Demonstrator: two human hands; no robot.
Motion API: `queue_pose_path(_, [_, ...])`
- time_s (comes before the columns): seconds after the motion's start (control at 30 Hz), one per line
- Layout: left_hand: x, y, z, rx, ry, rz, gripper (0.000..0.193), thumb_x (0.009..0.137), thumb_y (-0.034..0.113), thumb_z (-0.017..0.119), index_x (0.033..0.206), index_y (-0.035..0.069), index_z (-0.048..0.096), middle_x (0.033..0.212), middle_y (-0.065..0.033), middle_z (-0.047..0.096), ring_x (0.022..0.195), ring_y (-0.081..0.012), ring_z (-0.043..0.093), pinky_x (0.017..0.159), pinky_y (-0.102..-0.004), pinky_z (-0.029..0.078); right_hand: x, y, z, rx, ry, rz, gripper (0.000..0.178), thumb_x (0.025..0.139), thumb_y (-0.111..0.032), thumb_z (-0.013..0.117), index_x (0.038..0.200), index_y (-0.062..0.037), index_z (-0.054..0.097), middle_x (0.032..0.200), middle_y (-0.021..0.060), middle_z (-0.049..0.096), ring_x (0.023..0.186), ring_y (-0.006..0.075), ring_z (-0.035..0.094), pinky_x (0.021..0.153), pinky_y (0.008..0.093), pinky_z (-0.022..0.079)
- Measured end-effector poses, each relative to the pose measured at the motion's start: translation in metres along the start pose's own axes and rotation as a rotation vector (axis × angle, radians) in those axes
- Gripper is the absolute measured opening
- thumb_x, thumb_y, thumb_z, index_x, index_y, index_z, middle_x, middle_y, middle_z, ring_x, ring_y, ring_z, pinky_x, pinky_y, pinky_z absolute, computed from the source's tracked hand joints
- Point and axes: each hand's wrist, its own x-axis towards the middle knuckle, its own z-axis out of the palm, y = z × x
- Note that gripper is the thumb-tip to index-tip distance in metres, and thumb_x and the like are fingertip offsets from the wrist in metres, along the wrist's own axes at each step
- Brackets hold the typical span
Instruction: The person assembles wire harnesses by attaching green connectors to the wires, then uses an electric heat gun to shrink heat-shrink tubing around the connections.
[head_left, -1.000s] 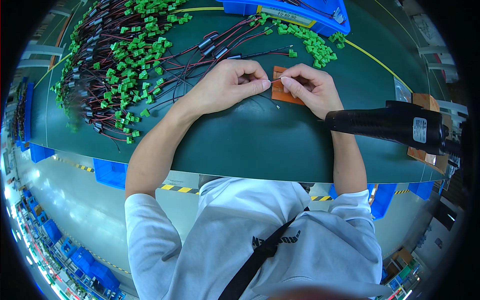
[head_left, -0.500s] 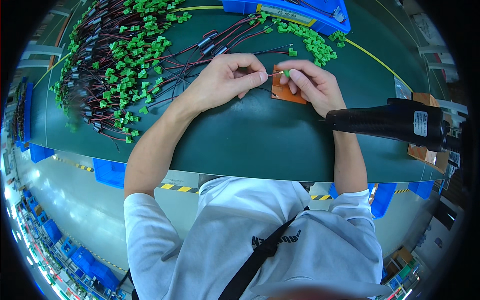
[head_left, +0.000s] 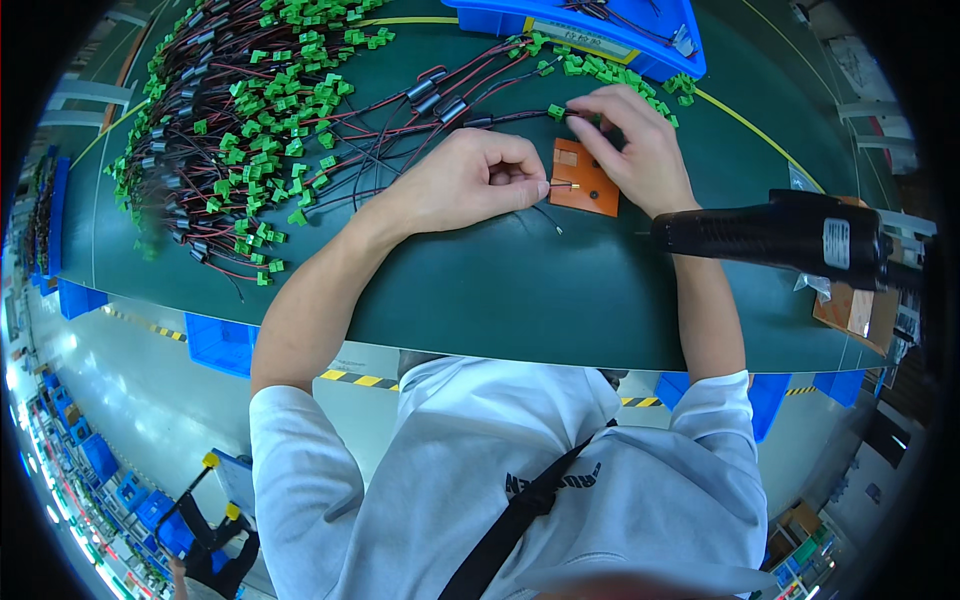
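Observation:
My left hand (head_left: 475,185) is closed, with thumb and forefinger pinching a thin red wire (head_left: 562,185). The wire's bare metal tip lies over a small orange board (head_left: 572,205) with a dark round spot on it. A black wire end (head_left: 556,226) sticks out below the same fingertips. Beyond the board, my right hand (head_left: 640,145) has its thumb and forefinger apart, close beside a green connector (head_left: 556,112) on a dark cable. Nothing shows between those fingers; the other fingers are partly hidden.
A big heap of wire harnesses with green connectors (head_left: 240,150) covers the table's left side. More harnesses with black cylinders (head_left: 425,95) lie ahead. Loose green connectors (head_left: 600,68) sit by a blue bin (head_left: 660,55). A black tool-like object (head_left: 770,235) juts in from the right.
My right hand has left the wire and moved farther away. The green connector it pinched at the wire's end is gone from there, baring the metal tip. The left hand still pinches the wire.

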Motion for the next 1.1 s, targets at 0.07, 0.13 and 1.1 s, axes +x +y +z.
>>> queue_pose_path(0.07, [0.000, 0.002, 0.001, 0.003, 0.002, -0.020, 0.012, 0.101, 0.013, 0.074, 0.102, 0.001, 0.074, 0.086, 0.0031, 0.065, 0.079, -0.0038, 0.057, 0.069, -0.0227, 0.047, 0.012, 0.008, 0.006, -0.154, -0.031, -0.080, 0.016, 0.095, -0.013, 0.077, 0.109, -0.0050, 0.074, 0.104, 0.0068, 0.070, 0.084, 0.0217, 0.069, 0.072, 0.0337, 0.055])
queue_pose_path(0.13, [0.000, 0.001, 0.001, 0.001, 0.005, -0.006, 0.012, 0.101, 0.013, 0.074, 0.102, 0.001, 0.074, 0.085, 0.0028, 0.066, 0.079, -0.0041, 0.057, 0.069, -0.0231, 0.047, 0.016, 0.011, 0.010, -0.309, -0.064, -0.163, 0.018, 0.094, -0.015, 0.079, 0.108, -0.0047, 0.074, 0.103, 0.0072, 0.069, 0.086, 0.0238, 0.069, 0.074, 0.0353, 0.056])
queue_pose_path(1.1, [0.001, -0.002, 0.005, -0.064, 0.135, 0.001, 0.014, 0.098, 0.013, 0.075, 0.099, -0.001, 0.076, 0.086, -0.0015, 0.070, 0.077, -0.0056, 0.060, 0.069, -0.0242, 0.050, -0.035, 0.002, -0.012, 0.466, -0.119, 0.060, 0.019, 0.100, -0.005, 0.072, 0.118, -0.0029, 0.072, 0.110, 0.0088, 0.077, 0.100, 0.0159, 0.072, 0.091, 0.0289, 0.058])
